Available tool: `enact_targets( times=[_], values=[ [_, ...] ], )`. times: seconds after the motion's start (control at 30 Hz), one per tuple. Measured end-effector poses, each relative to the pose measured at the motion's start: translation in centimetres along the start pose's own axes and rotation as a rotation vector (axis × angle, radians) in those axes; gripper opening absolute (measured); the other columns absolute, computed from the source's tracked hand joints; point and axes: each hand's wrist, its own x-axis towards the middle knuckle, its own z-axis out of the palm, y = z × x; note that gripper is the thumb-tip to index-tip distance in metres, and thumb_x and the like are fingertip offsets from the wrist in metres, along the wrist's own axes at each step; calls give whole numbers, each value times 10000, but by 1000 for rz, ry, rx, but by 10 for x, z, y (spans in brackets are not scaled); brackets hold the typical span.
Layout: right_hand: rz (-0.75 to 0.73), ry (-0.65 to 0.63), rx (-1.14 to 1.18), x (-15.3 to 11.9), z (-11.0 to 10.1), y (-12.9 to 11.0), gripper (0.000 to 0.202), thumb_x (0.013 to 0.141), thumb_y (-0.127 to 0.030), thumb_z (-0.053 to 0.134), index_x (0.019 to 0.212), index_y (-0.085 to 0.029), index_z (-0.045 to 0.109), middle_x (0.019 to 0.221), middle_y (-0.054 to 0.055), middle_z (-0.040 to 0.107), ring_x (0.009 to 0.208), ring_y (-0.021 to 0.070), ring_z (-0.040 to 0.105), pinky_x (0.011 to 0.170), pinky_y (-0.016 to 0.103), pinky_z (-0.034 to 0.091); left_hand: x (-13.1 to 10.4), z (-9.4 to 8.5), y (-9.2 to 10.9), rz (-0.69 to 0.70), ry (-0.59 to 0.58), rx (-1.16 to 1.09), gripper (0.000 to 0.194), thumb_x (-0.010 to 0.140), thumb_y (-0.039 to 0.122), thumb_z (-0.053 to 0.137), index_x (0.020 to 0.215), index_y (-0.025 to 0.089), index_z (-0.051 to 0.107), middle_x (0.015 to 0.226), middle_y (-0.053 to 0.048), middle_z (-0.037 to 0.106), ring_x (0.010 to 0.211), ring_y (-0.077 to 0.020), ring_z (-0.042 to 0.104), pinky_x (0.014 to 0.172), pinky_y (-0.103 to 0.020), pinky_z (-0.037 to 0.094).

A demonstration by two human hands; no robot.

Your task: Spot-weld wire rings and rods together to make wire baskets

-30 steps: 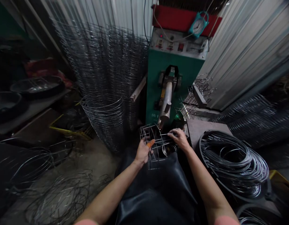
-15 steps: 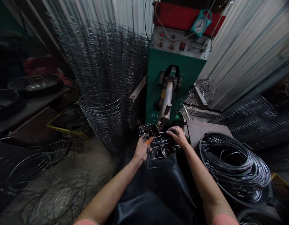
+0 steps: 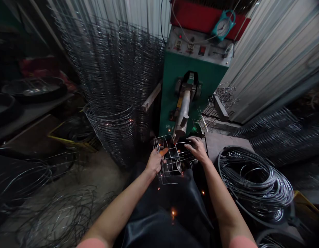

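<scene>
My left hand (image 3: 154, 161), with an orange cover on one finger, is closed round the left side of a small wire frame (image 3: 170, 164). The frame lies above my dark apron (image 3: 169, 206), its upper edge under the metal electrode arm (image 3: 183, 115) of a green machine (image 3: 169, 72). My right hand (image 3: 197, 148) is pinched at the right of the frame, on what looks like a thin wire. Small orange sparks are scattered round the frame and over the apron.
Tall stacks of wire baskets (image 3: 110, 62) stand at the left of the machine. At the right is a large coil of wire (image 3: 275, 179) in a round holder. A yellow crate (image 3: 54, 132) and loose wires (image 3: 61, 213) are on the floor at left.
Orange sparks have appeared round the electrode tip, the frame and the apron. Both hands keep nearly the same place on the wire frame, and the view has shifted slightly.
</scene>
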Motion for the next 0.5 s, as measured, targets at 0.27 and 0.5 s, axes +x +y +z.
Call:
enact_targets(
  times=[0.27, 0.5],
  values=[
    [2, 54, 7, -21, -7, 15, 388, 749, -577, 578, 930, -236, 625, 1249, 101, 497, 1236, 285, 363, 1026, 481, 300, -5, 4, -4, 53, -31, -5, 584, 447, 299, 815, 911, 183, 481, 589, 106, 400, 398, -11, 287, 353, -161, 263],
    [-20, -40, 20, -23, -5, 10, 247, 739, -481, 635, 705, -237, 620, 1284, 63, 493, 1266, 302, 312, 1024, 514, 264, -5, -2, -4, 86, -27, -66, 598, 456, 291, 813, 936, 196, 470, 595, 112, 364, 407, -12, 290, 359, -159, 235]
  ],
)
